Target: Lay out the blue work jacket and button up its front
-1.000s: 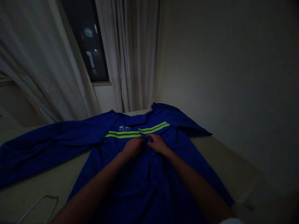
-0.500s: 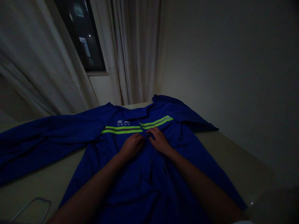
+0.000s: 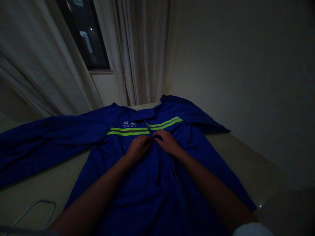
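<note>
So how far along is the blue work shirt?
The blue work shirt lies front-up on the table, one sleeve spread out. In hand: the left hand and right hand are at the placket, just below the reflective stripes. Left: the lower placket is untouched, and the other sleeve lies bunched beside the collar.

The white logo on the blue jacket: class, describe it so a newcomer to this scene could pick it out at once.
On the table lies a blue jacket. Above the person's left hand, high on the chest, sits a small white printed logo, the jacket's only white mark, over the yellow-green stripes.
</note>
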The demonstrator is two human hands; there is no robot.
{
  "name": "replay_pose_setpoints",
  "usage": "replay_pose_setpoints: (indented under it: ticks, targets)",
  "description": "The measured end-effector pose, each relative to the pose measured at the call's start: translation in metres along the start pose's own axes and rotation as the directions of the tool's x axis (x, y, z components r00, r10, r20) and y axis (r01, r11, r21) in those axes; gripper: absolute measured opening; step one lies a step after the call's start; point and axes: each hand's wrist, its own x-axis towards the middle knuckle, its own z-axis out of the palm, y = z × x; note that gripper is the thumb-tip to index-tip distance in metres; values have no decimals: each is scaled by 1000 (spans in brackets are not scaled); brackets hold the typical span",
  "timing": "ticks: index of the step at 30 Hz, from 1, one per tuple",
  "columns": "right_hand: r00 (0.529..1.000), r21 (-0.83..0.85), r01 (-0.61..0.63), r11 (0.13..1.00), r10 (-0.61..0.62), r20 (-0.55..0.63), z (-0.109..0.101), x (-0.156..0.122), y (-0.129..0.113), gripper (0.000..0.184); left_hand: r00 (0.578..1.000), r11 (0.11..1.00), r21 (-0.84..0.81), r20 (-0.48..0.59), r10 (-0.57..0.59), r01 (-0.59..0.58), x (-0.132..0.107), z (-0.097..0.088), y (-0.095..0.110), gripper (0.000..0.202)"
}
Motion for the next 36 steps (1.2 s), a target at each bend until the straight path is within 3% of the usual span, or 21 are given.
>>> replay_pose_setpoints:
  ticks: [6, 15, 20, 22, 26, 28, 31, 36]
  targets:
    - [995, -70, -62, 996, 57, -78, 8, -2, 1, 16, 999, 999, 31, -28, -40, 41, -1, -5, 7, 17]
    - [999, -44, -35, 998, 34, -30, 9, -4, -5, 19, 993, 985, 123, -7, -120, 120, 0, -9, 18, 13]
    - [998, 46, -65, 997, 65, -10, 4, -2, -9, 12, 977, 980, -3, -78, -197, 198, 0, -9, 16, 9]
    - [994, 127, -113, 985, 112, 12, 3, 0, -7, 19, 973, 978, -54, -100, -208, 204, 0, -8, 14, 8]
    - [939, 368, -344, 864, 329, 104, 10, 3, -3, 11, 986, 983, -142, -98, -134, 120, 0, -7, 11, 24]
    - [916, 457, -397, 796, 373, 145, 15, 2, -1, 15, 993, 987, -154, -102, -61, 45, 0, -6, 9, 28]
    - [924, 506, -374, 777, 360, 130, 19, 1, -1, 12, 992, 988, -154, -122, -15, -3, 0, -6, 8, 21]
    - [937, 452, -346, 822, 330, 117, 18, 1, 0, 14, 991, 950, -300, -75, -114, 86, 1, -6, 9, 18]
